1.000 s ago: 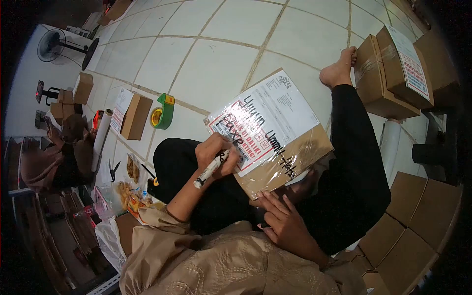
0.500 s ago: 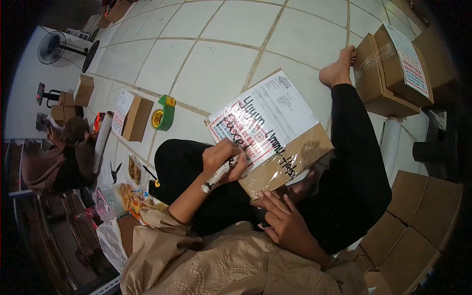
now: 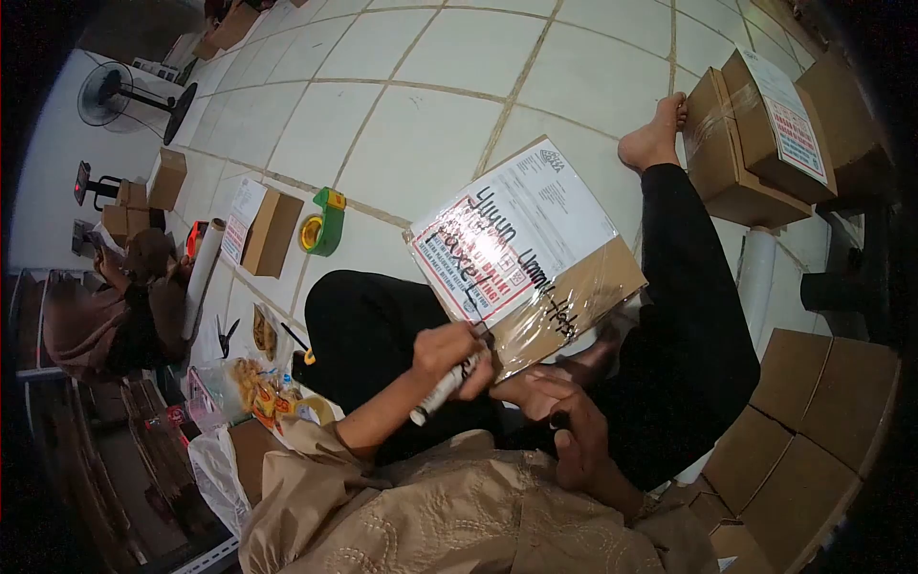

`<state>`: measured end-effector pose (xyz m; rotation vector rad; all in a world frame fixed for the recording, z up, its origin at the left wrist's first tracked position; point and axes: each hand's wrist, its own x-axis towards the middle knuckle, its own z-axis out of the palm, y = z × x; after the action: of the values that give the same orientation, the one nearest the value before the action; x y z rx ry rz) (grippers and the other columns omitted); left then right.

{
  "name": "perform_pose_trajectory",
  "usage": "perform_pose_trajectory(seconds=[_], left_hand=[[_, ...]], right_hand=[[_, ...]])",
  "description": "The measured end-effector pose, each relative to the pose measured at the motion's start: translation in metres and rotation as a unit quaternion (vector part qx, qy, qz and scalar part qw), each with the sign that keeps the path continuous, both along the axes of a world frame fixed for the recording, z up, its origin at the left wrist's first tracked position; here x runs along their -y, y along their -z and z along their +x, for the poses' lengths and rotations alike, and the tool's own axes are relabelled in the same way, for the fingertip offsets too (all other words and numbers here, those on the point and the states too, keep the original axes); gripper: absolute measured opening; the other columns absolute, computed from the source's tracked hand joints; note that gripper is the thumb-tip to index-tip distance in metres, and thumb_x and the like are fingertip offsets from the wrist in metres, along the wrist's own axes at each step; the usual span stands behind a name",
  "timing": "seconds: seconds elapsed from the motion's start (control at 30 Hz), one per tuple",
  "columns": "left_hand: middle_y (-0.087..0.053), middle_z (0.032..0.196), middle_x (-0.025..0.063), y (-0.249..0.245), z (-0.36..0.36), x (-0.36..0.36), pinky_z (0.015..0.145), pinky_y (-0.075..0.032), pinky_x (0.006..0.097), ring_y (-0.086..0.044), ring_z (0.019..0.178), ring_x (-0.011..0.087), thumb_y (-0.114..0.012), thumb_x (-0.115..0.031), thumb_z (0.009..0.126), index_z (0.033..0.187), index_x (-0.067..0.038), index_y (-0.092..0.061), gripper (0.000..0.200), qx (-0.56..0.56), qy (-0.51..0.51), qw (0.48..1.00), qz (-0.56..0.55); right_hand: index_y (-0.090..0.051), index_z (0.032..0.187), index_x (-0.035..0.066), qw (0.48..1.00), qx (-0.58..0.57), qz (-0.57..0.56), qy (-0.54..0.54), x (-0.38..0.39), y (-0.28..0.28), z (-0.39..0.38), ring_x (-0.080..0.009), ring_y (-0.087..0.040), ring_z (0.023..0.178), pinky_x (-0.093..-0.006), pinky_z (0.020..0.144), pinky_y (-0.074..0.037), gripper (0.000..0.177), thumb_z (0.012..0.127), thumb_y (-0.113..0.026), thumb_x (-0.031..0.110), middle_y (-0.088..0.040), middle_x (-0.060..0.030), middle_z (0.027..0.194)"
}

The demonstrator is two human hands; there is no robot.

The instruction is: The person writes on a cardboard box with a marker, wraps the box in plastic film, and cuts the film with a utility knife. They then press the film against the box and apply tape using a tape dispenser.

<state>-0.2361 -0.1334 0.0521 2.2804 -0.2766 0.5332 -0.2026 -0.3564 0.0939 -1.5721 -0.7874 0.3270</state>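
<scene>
Left hand (image 3: 453,362) closed round white marker (image 3: 445,390), now lower, by near edge of box (image 3: 535,244) over legs (image 3: 382,335). Right hand (image 3: 564,426) off box now, curled round black cap (image 3: 559,419).

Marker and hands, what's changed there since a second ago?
The left hand has drawn the marker back toward the body; the writing now reads "Paxel". The right hand, holding a small black cap, has left the top of the box. The box has barely moved; the marker is still held.
</scene>
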Motion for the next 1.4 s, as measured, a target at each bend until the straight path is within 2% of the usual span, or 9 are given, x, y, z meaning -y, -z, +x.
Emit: perform_pose_trajectory(seconds=[0.17, 0.33, 0.9, 0.97, 1.13, 1.23, 1.27, 1.3, 1.4], left_hand=[[-0.05, 0.059, 0.0107, 0.0, -0.008, 0.009, 0.042, -0.042, 0.0297, -0.053, 0.046, 0.0236, -0.064, -0.004, 0.062, 0.064, -0.003, -0.054, 0.011, -0.004, -0.028, 0.998, -0.048], [-0.055, 0.065, 0.0046, -0.027, -0.014, 0.016, 0.042, -0.027, 0.0197, -0.041, 0.049, 0.0061, -0.059, -0.022, 0.081, 0.066, -0.004, -0.05, 0.025, -0.173, -0.12, 0.833, -0.512], [-0.047, 0.053, 0.0027, -0.063, -0.05, 0.045, 0.044, -0.035, 0.0257, -0.044, 0.046, 0.0089, -0.056, -0.012, 0.083, 0.057, -0.003, -0.042, 0.031, -0.19, 0.028, 0.897, -0.398], [-0.045, 0.05, 0.0047, -0.079, -0.055, 0.05, 0.042, -0.034, 0.0267, -0.044, 0.041, 0.0124, -0.052, -0.006, 0.082, 0.053, -0.005, -0.034, 0.035, -0.106, 0.116, 0.889, -0.431], [-0.047, 0.051, 0.007, -0.078, -0.065, 0.038, 0.042, -0.034, 0.0282, -0.044, 0.041, 0.0173, -0.048, -0.003, 0.084, 0.056, -0.002, -0.043, 0.029, 0.044, 0.246, 0.876, -0.412], [-0.048, 0.053, 0.005, -0.057, -0.068, 0.039, 0.042, -0.035, 0.0276, -0.045, 0.043, 0.0141, -0.049, -0.003, 0.083, 0.057, -0.001, -0.043, 0.027, 0.069, 0.209, 0.85, -0.479], [-0.05, 0.058, 0.0038, -0.05, -0.076, 0.025, 0.045, -0.037, 0.0271, -0.047, 0.048, 0.0113, -0.05, -0.006, 0.084, 0.061, 0.0, -0.046, 0.023, -0.077, 0.089, 0.908, -0.402], [-0.052, 0.063, 0.0036, -0.064, -0.069, 0.016, 0.048, -0.039, 0.0257, -0.05, 0.053, 0.0102, -0.052, -0.01, 0.083, 0.068, 0.001, -0.051, 0.019, -0.164, 0.054, 0.86, -0.48], [-0.048, 0.058, 0.0029, -0.042, -0.057, -0.037, 0.041, -0.038, 0.0257, -0.048, 0.047, 0.0126, -0.053, -0.025, 0.085, 0.068, -0.007, -0.048, 0.025, -0.047, -0.136, 0.805, -0.576]], right_hand=[[-0.05, 0.105, -0.004, 0.999, -0.023, 0.009, 0.025, -0.002, -0.001, -0.008, -0.0344, -0.056, 0.099, -0.0434, 0.087, -0.043, 0.03, 0.092, -0.038, 0.02, -0.058, -0.0202, 0.104], [-0.051, 0.102, -0.005, 0.99, 0.007, -0.142, 0.001, -0.004, 0.009, -0.013, -0.0353, -0.058, 0.09, -0.0419, 0.079, -0.045, 0.02, 0.087, -0.05, 0.008, -0.058, -0.0195, 0.096], [-0.048, 0.109, -0.005, 0.982, 0.133, -0.094, -0.098, -0.011, 0.011, -0.053, -0.0285, -0.055, 0.077, -0.0379, 0.072, -0.044, 0.025, 0.089, -0.049, 0.011, -0.055, -0.0151, 0.086], [-0.045, 0.086, 0.0, 0.954, -0.245, -0.022, -0.172, -0.016, -0.001, -0.078, -0.0225, -0.052, 0.067, -0.0335, 0.066, -0.041, 0.018, 0.091, -0.045, 0.018, -0.052, -0.0118, 0.071], [-0.043, 0.081, 0.003, 0.898, -0.34, 0.067, -0.271, -0.025, -0.009, -0.089, -0.0151, -0.044, 0.061, -0.0264, 0.057, -0.035, 0.032, 0.096, -0.036, 0.031, -0.047, -0.0029, 0.066], [-0.043, 0.08, 0.006, 0.804, -0.455, 0.133, -0.358, -0.042, 0.004, -0.085, -0.0139, -0.045, 0.062, -0.0269, 0.06, -0.037, 0.035, 0.096, -0.034, 0.036, -0.045, -0.0013, 0.065], [-0.043, 0.08, 0.007, 0.716, -0.563, 0.194, -0.365, -0.052, 0.009, -0.08, -0.014, -0.046, 0.063, -0.0278, 0.064, -0.039, 0.035, 0.096, -0.033, 0.036, -0.044, -0.0017, 0.064], [-0.043, 0.08, 0.008, 0.611, -0.658, 0.252, -0.361, -0.06, 0.017, -0.078, -0.0141, -0.048, 0.065, -0.0286, 0.068, -0.04, 0.035, 0.096, -0.032, 0.036, -0.043, -0.0021, 0.064], [-0.048, 0.09, 0.002, 0.857, -0.475, 0.067, -0.19, -0.067, 0.021, -0.067, -0.018, -0.055, 0.073, -0.0306, 0.074, -0.044, 0.04, 0.097, -0.03, 0.037, -0.051, -0.0068, 0.072]])
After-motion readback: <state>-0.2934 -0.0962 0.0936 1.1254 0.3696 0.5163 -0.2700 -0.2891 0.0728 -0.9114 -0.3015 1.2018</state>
